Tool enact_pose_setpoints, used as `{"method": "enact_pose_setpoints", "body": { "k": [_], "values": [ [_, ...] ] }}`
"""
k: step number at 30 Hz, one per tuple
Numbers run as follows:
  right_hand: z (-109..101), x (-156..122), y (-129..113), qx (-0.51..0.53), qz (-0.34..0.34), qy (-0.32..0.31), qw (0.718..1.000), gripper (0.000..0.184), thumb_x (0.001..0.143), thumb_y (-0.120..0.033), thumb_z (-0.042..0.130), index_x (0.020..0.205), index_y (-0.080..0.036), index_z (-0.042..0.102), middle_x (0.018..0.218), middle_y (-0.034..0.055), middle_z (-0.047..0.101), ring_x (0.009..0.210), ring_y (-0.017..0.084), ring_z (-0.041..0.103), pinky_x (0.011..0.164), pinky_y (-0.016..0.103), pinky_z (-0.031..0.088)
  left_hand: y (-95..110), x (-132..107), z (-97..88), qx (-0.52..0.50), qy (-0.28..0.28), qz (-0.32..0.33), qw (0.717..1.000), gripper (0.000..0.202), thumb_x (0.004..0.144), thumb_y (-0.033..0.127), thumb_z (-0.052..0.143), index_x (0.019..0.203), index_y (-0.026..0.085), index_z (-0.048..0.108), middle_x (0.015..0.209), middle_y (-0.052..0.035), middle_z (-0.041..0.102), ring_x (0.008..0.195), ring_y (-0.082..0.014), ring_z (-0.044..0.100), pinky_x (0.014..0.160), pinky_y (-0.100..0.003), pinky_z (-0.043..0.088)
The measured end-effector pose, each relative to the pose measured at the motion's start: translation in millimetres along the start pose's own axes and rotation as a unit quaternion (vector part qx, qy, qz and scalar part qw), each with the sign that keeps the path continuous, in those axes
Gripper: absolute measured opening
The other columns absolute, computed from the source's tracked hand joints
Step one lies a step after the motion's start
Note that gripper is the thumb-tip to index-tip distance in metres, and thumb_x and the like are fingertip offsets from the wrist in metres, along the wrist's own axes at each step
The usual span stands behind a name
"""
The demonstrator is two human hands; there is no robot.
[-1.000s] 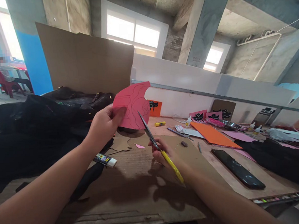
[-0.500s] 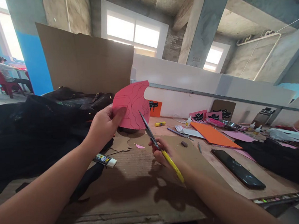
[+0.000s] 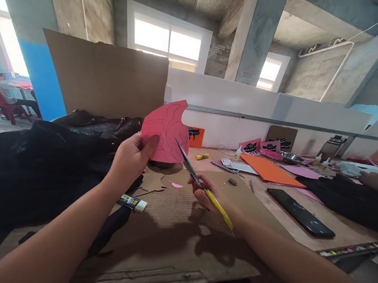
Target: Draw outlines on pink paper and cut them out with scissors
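Observation:
My left hand pinches the left edge of a pink sheet of paper, thumb in front, holding it up above the table. Curved pencil lines run across the sheet, and its upper right edge is cut in a curve. In my right hand are scissors with yellow handles. Their blades point up and left, with the tip over the lower right of the paper's face. A small pink paper scrap lies on the cardboard below.
Black cloth fills the left side. An eraser lies below my left wrist. To the right are a phone, an orange sheet, a glue stick and a small brown lump. Another person's hand reaches in at far right.
My hands, the paper and the scissors hold nearly the same place. At the far right, another person's hand has come further into view over the black cloth.

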State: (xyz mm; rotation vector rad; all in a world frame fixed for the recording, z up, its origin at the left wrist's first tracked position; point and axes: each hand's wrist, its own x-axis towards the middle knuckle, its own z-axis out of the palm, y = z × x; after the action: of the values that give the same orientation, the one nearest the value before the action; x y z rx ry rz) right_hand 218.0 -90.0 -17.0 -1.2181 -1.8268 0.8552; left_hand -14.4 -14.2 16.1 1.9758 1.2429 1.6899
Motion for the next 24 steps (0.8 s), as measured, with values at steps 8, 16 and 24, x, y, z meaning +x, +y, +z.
{"method": "enact_pose_setpoints", "body": {
  "k": [8, 16, 24],
  "values": [
    [-2.6, -1.0, -4.2, 0.022, 0.017, -0.001, 1.000, 0.033, 0.085, -0.049, 0.063, 0.102, -0.021, 0.057, 0.072, -0.0033, 0.048, 0.058, 0.010, 0.039, 0.054, 0.023, 0.035, -1.1, 0.3, 0.8, -0.006, -0.003, -0.002, 1.000, 0.041, 0.090, 0.058, 0.053, 0.084, 0.020, 0.065, 0.072, 0.0004, 0.061, 0.066, -0.0170, 0.052, 0.059, -0.026, 0.041],
    [-1.7, -0.3, -4.8, 0.044, 0.023, -0.001, 0.999, 0.033, 0.083, -0.048, 0.064, 0.100, -0.021, 0.056, 0.069, -0.0043, 0.044, 0.056, 0.010, 0.035, 0.054, 0.024, 0.032, 1.8, -0.1, -0.5, -0.004, -0.003, -0.009, 1.000, 0.039, 0.091, 0.056, 0.054, 0.084, 0.019, 0.065, 0.072, 0.0003, 0.061, 0.065, -0.0161, 0.051, 0.059, -0.026, 0.041],
    [-2.3, -0.4, -5.2, 0.028, 0.040, -0.007, 0.999, 0.032, 0.085, -0.047, 0.059, 0.104, -0.021, 0.055, 0.068, -0.0046, 0.045, 0.054, 0.010, 0.036, 0.051, 0.024, 0.032, -2.9, 0.8, 0.8, -0.015, -0.007, -0.006, 1.000, 0.040, 0.090, 0.058, 0.055, 0.087, 0.020, 0.066, 0.074, -0.0017, 0.065, 0.065, -0.0177, 0.055, 0.057, -0.027, 0.042]
  ]
}}
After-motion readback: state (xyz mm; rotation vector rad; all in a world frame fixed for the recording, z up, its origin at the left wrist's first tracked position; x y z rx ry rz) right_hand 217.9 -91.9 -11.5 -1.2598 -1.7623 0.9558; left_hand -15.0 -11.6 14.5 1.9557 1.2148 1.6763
